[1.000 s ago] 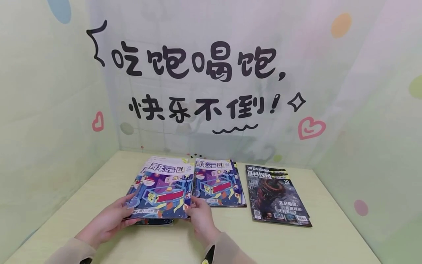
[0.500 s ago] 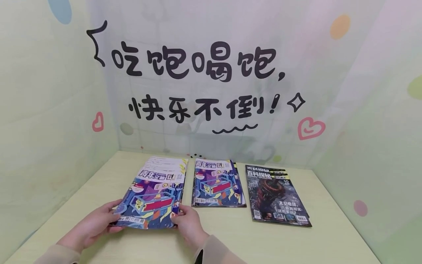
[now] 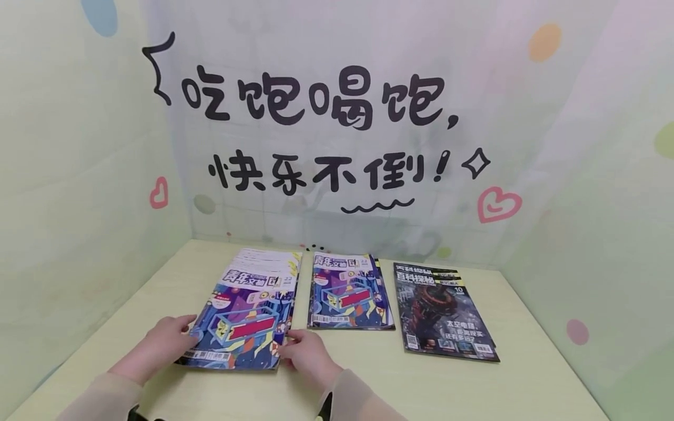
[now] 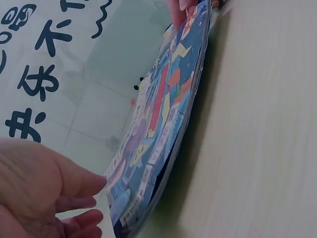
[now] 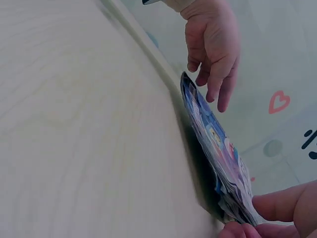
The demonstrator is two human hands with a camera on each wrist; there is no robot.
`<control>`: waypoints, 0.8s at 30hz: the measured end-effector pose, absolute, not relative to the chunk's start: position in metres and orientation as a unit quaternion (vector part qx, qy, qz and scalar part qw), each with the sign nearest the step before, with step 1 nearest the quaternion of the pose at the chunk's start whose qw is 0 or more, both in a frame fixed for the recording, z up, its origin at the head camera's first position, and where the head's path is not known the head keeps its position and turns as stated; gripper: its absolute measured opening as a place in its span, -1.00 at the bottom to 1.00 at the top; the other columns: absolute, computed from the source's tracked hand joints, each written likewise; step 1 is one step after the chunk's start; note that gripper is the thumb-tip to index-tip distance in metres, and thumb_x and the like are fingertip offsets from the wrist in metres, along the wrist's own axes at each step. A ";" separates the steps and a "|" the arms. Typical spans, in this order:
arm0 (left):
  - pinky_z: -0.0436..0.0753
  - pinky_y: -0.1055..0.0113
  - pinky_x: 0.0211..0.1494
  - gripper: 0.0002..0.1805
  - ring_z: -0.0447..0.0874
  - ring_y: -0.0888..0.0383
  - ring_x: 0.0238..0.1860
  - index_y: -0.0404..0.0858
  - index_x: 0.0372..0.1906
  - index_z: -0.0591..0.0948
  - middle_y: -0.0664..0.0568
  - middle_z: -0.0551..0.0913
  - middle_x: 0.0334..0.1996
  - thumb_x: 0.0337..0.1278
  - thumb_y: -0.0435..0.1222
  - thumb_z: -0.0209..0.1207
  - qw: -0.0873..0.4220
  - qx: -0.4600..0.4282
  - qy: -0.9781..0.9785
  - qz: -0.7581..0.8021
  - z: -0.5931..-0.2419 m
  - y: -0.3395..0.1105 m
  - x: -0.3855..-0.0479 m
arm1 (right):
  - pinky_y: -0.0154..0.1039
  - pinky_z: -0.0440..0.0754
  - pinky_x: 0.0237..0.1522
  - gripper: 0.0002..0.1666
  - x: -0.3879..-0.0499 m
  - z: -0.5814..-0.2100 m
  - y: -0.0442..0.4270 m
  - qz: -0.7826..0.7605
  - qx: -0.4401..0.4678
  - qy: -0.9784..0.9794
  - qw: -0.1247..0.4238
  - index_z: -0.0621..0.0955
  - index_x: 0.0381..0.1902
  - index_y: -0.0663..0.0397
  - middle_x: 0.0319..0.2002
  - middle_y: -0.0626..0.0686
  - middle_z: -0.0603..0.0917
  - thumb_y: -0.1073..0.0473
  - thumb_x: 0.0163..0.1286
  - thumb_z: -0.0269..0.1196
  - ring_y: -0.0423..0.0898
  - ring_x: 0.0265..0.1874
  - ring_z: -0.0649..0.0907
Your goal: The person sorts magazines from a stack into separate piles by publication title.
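On the left of the table, a fanned pile of magazines lies with a purple-and-blue magazine (image 3: 244, 321) on top. My left hand (image 3: 167, 344) is beside the pile's near left corner. In the left wrist view its thumb (image 4: 81, 178) comes up to the corner while the other fingers hang loosely curled, apart from it. At the right side, my right hand (image 3: 310, 354) pinches the edge of the pile. The right wrist view has its thumb (image 5: 277, 204) at the cover and its fingertips curled at the side of the pages.
A second pile of purple magazines (image 3: 347, 292) lies just to the right, near the back. Farther right is a pile of dark magazines (image 3: 442, 318). Printed fabric walls (image 3: 326, 228) enclose the pale wooden table (image 3: 447, 392) at the back and sides.
The purple magazine has come down and toward me onto the left pile, exposing the white top edges behind it. My left fingers have loosened from its corner; the right hand stays at its edge.
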State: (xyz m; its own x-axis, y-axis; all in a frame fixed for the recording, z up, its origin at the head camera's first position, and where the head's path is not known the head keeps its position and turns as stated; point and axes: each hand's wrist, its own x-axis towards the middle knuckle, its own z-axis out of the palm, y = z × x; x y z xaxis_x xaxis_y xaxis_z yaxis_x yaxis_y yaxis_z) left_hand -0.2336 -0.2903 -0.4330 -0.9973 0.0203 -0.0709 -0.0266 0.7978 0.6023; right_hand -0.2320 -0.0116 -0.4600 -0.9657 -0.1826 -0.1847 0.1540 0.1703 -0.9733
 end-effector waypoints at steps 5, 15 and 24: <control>0.54 -0.06 -0.06 -0.43 0.45 -0.16 -0.10 -0.56 0.28 0.33 -0.39 0.49 -0.01 0.24 -0.31 0.04 0.004 -0.002 0.943 0.331 -0.418 -0.258 -0.243 | -0.28 0.58 -0.40 -0.60 -0.242 -0.451 0.019 -0.621 -0.012 0.775 0.120 0.57 0.09 0.32 -0.33 0.02 0.61 0.29 0.30 0.24 -0.10 -0.43 0.56; 0.56 -0.01 0.01 -0.55 0.52 0.01 -0.02 -0.28 0.25 0.50 -0.15 0.55 0.11 0.29 -0.28 0.08 0.039 0.016 0.901 0.432 -0.421 -0.155 -0.260 | -0.08 0.62 -0.18 -0.67 -0.273 -0.442 0.094 -0.605 0.019 0.795 0.041 0.58 0.01 0.42 -0.22 0.12 0.64 0.28 0.37 0.18 -0.02 -0.33 0.60; 0.59 0.03 -0.01 -0.54 0.54 -0.11 -0.01 -0.41 0.27 0.43 -0.24 0.53 0.11 0.31 -0.34 0.05 0.064 0.020 0.841 0.537 -0.433 -0.093 -0.281 | 0.02 0.57 -0.04 -0.63 -0.299 -0.447 0.145 -0.560 0.084 0.824 -0.028 0.56 0.04 0.41 -0.08 0.26 0.62 0.26 0.35 0.17 0.09 -0.12 0.60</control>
